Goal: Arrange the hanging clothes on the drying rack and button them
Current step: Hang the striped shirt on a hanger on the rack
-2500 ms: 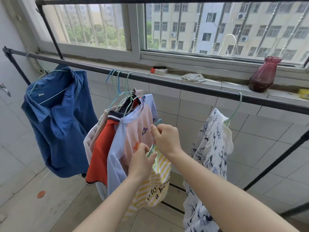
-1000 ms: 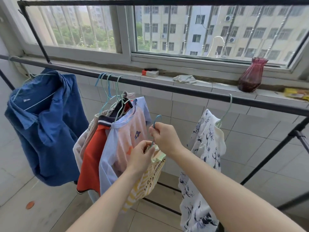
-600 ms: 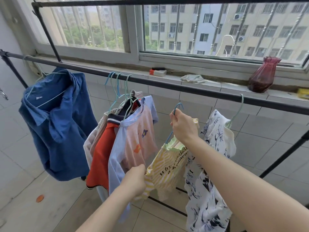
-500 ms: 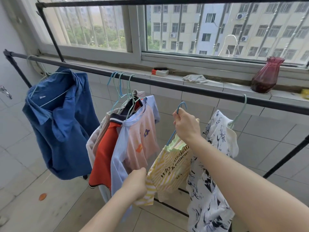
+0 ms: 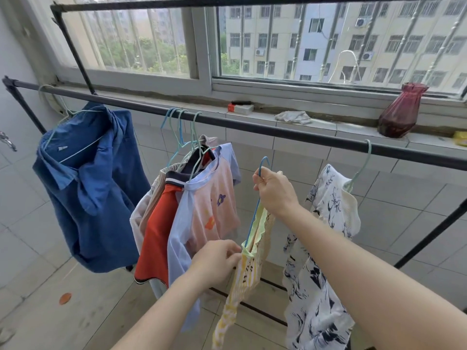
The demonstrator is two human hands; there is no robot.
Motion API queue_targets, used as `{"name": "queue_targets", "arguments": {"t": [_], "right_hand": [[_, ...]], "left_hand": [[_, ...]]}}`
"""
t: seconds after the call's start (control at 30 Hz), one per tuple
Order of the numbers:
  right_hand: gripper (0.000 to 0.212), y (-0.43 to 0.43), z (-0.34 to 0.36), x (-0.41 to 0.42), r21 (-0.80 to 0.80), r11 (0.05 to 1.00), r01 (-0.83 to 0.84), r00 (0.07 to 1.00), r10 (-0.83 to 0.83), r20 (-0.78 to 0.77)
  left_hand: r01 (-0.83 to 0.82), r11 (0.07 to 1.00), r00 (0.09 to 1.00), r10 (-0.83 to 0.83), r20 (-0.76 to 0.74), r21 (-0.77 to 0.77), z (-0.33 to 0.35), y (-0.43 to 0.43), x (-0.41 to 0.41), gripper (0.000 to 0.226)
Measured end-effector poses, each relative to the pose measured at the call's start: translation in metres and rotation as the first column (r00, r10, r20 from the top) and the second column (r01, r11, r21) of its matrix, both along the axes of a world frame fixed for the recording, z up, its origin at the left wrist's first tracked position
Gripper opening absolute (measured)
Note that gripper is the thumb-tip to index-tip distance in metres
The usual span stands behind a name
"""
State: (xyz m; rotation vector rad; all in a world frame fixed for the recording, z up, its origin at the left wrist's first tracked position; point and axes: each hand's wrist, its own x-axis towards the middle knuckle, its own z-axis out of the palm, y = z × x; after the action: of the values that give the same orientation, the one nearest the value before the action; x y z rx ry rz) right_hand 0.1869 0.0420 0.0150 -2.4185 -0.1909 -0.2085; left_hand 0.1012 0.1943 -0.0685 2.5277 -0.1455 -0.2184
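- Hanging step, head view: right hand is closed round the blue hanger just under its hook, off and below the rack bar; left hand pinches the neckline of the yellow striped top on it
- Do it well: likely lift the hook over the bar in the gap between the bunched garments and the floral shirt, keep the neckline seated on the hanger
- Count: four hanger hooks on the bar plus one in hand; one blue shirt, one floral shirt, one vase on the sill
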Motion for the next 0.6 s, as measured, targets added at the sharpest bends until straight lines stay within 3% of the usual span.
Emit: {"name": "queue_targets", "arguments": {"t": [0.07, 0.17, 0.27, 0.4, 0.5, 0.6], "right_hand": [[0.028, 0.005, 0.002, -0.002, 0.001, 1.0, -0.003, 1.0, 0.003, 0.026], [0.028, 0.007, 0.003, -0.006, -0.004, 1.0, -0.002, 0.998, 0.002, 0.061], [0.028, 0.006, 0.003, -0.008, -0.004, 1.0, 0.016, 0.997, -0.015, 0.079], [0.027, 0.007, 0.005, -0.009, -0.002, 1.0, 0.028, 0.995, -0.028, 0.1], [0.025, 0.011, 0.005, -0.012, -0.003, 1.0, 0.005, 0.996, -0.004, 0.089], [0.025, 0.014, 0.003, -0.014, 0.007, 1.0, -0.009, 0.998, 0.008, 0.062]], "left_hand": [[0.003, 1.0, 0.995, -0.002, 0.097, -0.012, 0.003, -0.008, 0.001, 0.028], [0.01, 0.994, 0.989, 0.005, 0.146, -0.105, 0.001, -0.015, 0.001, 0.029], [-0.041, 0.989, 0.97, 0.074, 0.233, -0.142, 0.0, -0.016, 0.003, 0.015], [-0.065, 0.988, 0.948, 0.105, 0.301, -0.141, 0.001, -0.017, 0.002, 0.017], [-0.117, 0.979, 0.936, 0.165, 0.312, -0.167, 0.002, -0.02, 0.004, 0.019], [-0.158, 0.935, 0.949, 0.233, 0.213, -0.318, 0.006, -0.024, 0.009, 0.022]]}}
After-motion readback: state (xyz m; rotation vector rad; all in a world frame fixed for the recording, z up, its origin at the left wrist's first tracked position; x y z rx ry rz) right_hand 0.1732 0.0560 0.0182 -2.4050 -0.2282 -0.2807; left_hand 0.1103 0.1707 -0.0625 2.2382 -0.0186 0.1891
